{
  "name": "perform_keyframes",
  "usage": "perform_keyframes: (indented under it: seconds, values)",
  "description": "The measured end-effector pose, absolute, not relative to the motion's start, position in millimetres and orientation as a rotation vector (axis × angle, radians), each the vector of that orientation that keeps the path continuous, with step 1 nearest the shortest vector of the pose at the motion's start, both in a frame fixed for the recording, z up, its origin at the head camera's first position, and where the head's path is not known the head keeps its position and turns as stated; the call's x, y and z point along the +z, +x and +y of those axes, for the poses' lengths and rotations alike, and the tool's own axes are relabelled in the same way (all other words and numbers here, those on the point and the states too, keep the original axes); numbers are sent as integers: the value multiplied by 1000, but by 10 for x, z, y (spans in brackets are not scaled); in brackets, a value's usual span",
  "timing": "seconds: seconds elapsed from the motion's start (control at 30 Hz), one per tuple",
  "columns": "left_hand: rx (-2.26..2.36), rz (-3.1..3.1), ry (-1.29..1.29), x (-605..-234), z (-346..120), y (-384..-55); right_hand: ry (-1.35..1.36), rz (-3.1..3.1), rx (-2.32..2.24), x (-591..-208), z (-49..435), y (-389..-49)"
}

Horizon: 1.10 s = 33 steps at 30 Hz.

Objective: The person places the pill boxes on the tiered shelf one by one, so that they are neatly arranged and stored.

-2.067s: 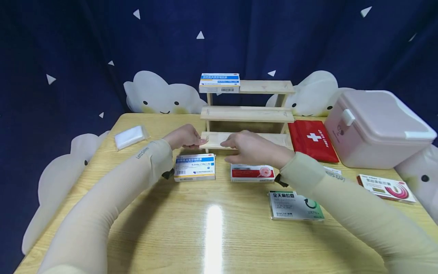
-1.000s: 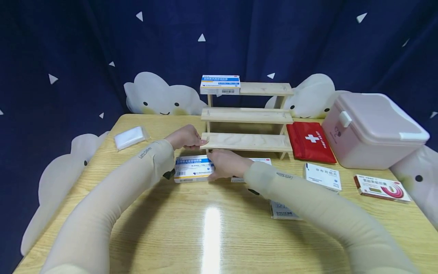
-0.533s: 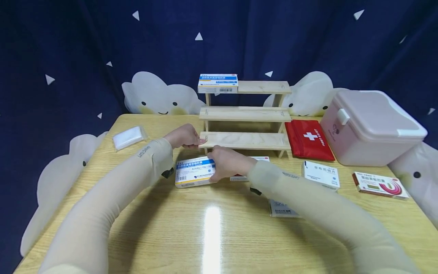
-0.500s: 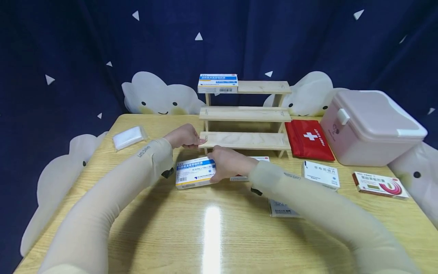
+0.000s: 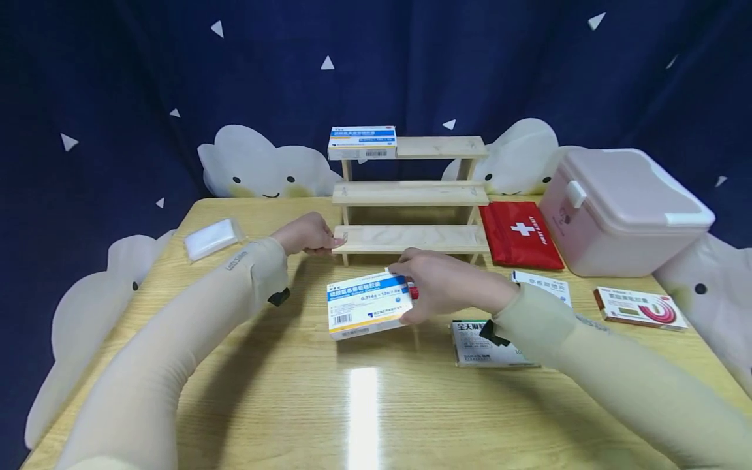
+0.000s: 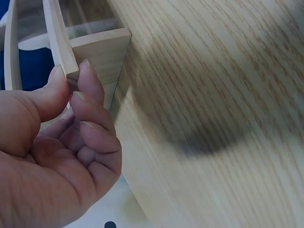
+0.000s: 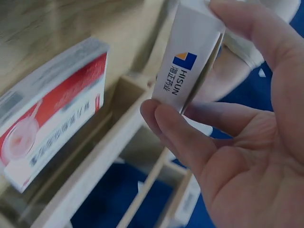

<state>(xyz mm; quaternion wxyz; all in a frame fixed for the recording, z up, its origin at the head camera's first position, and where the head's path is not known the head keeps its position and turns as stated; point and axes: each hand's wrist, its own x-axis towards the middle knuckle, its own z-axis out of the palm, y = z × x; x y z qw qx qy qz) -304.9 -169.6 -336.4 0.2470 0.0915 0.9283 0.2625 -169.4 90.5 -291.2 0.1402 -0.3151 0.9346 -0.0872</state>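
Note:
My left hand pinches the left end of the lowest board of a three-tier wooden shelf; in the left wrist view the thumb and forefinger close on the board's end. My right hand grips the right end of a blue-and-white medicine box, held tilted in front of the shelf. In the right wrist view the thumb and fingers hold this box by opposite edges. A similar blue-and-white box lies on the top tier, at the left. A red-and-white medicine box is mostly hidden behind my right hand in the head view.
To the right are a green-and-white box, a white box, a red-and-white box, a red first aid pouch and a pink lidded case. A plastic-wrapped white packet lies at left.
My right hand moved left to the blue-and-white box on the table, took hold of its right end, then brought it right and nearer. My left hand stays on the shelf end.

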Motion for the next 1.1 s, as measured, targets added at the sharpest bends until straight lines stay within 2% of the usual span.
perform_keyframes:
  seconds: [0.33,0.6,0.8,1.1]
  values:
    - [772,2502,247,-3385,-1712,-3051,-779,2762,-425,-2654,1689,-1475]
    - [800,2504,234,-3398,-1692,-3034,-762,2847,-383,-2490,2185,-1517]
    - [814,2504,212,-3410,-1689,-3031,-704,2914,-412,-2332,2418,-1687]
    - [786,2507,215,-3406,-1697,-3037,-589,2899,-497,-2105,2641,-2177]
